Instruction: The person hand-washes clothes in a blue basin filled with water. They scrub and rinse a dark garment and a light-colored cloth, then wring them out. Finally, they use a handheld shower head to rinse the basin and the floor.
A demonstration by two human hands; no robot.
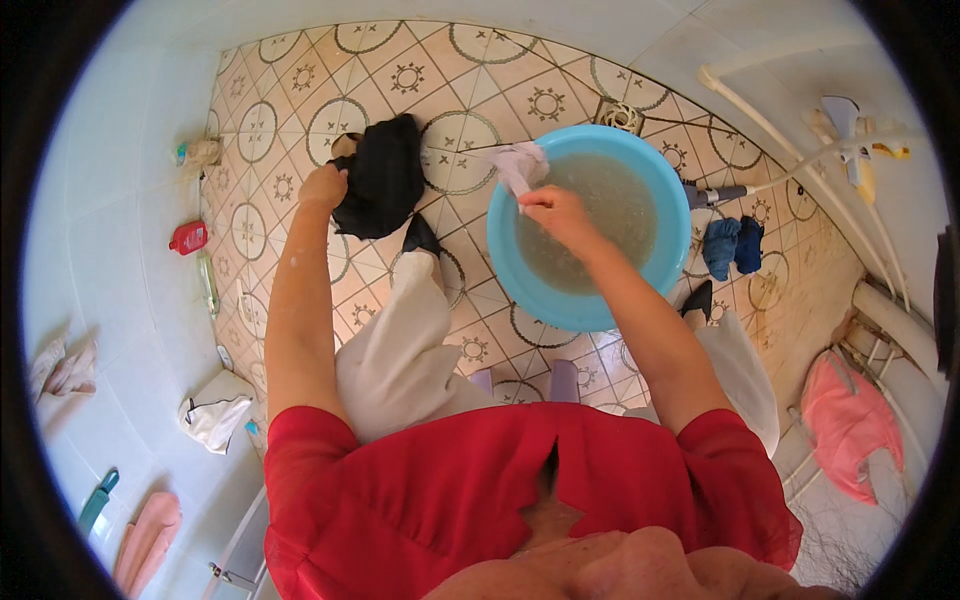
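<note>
My left hand point(324, 187) grips the edge of a bunched black cloth garment point(386, 176) on the patterned tile floor. A small tan patch shows at its upper left side. To the right stands a light-blue plastic basin point(600, 139) holding cloudy grey water point(615, 202). Over the basin's left rim lies a pale pinkish cloth point(517, 165), partly outside it. The fingers of my right hand point(559, 214) pinch the lower end of this cloth, above the water. What lies under the murky surface is hidden.
A grey shower head point(712, 196) with a hose rests right of the basin. Beyond it lie two blue cloth pieces point(731, 246). By the left wall are a red bottle point(189, 237) and a clear greenish bottle point(208, 281). Pipes point(787, 172) run along the right wall.
</note>
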